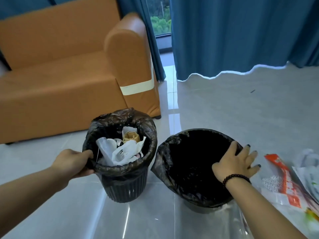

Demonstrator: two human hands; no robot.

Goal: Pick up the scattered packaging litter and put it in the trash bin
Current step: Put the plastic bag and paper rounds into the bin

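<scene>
Head view, near to far. Left hand [73, 161] grips the near-left rim of the ribbed black bin [124, 185], fingers curled over the black liner [120, 121] edge. That bin stands upright on the grey tile floor [224, 104] and is already filled close to the rim: white plastic bag [126, 152], clear wrapper [105, 149], crumpled brown paper [131, 136] toward the far side from the left hand.

Right hand [239, 162] lies on the right rim of the second bin [195, 163], thumb hooked inside over the liner, the other fingers spread and fairly straight across the outside edge. Dark bead bracelet [235, 178] on that wrist. Second bin is black-lined, interior looks dark, can't tell if anything sits in it. The two bins stand just beside each other, can't tell if they touch.

Litter still on the floor: red-and-white printed wrapper [284, 180] just right of the right hand, more pale packaging [309, 176] beyond it to the right, partly cut by the frame edge. Clear plastic sheet [236, 219] lies under the right forearm, near side of the second bin.

Farther out, beyond the left hand: orange sofa [69, 71] with a pale tape strip [138, 85] at its corner. Beyond the right hand: blue curtains [233, 35], gap between them showing a window [160, 18] with greenery. Small dark speck [252, 91] on the floor well past the right hand.
</scene>
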